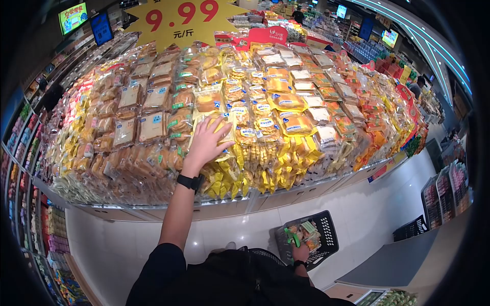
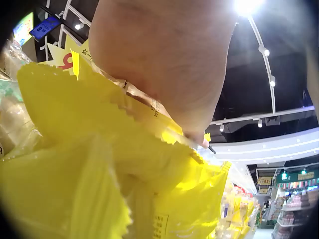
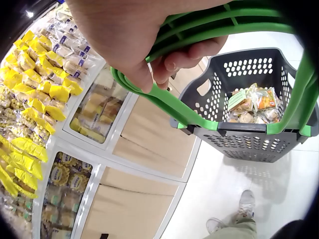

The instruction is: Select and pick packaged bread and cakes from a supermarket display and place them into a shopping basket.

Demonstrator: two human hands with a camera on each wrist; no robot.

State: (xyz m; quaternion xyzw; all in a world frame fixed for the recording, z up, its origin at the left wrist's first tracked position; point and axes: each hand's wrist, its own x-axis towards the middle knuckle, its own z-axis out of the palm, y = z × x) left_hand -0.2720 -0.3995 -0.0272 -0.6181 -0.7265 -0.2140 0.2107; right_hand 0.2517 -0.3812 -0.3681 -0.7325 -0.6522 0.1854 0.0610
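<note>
My left hand (image 1: 206,140) rests with spread fingers on a clear-and-yellow bread package (image 1: 230,121) in the front middle of a heaped display. Seen from the left wrist, the palm (image 2: 164,59) lies against the pack, above crinkled yellow wrappers (image 2: 109,144). Low at my right side, my right hand (image 3: 142,42) grips the green handles (image 3: 172,104) of a dark grey shopping basket (image 3: 239,142). Its fingers curl round the handles in the right wrist view. Several packaged foods (image 3: 254,102) lie in the basket, one with a green-and-white label.
Rows of wrapped breads and pastries (image 1: 153,126) spread to both sides on a curved stand with cabinet doors (image 3: 147,134) below. A yellow 9.99 price sign (image 1: 181,23) hangs over the back. Shelves (image 1: 25,178) stand left; another dark basket (image 1: 410,228) sits right.
</note>
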